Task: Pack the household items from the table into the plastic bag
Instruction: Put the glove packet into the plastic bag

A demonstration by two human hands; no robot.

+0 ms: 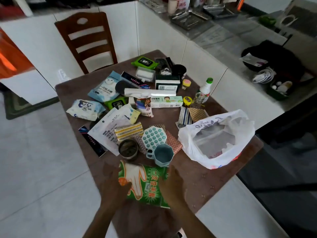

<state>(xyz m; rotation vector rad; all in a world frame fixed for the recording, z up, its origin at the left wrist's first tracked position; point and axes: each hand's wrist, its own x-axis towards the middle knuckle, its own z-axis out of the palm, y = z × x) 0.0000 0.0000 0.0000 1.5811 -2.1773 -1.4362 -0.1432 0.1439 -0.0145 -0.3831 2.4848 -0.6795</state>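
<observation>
Brown tabletop [197,170] near white cabinets: a green printed packet of disposable gloves [145,182] is held at the near edge, the left hand [114,184] grasping its left side and the right hand [172,182] its right; their fingertips are hidden behind it. Just right lies the open white plastic bag [217,140], contents indistinct. Beyond, a blue faceted cup [163,155] lies among blurred, overlapping packages.

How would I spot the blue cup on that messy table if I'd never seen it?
Start at the white plastic bag on the table's right side. Just left of its mouth, above the green glove packet held in both hands, lies the blue cup. It is the only faceted, handled cup, tipped against a dotted teal octagon.
</observation>
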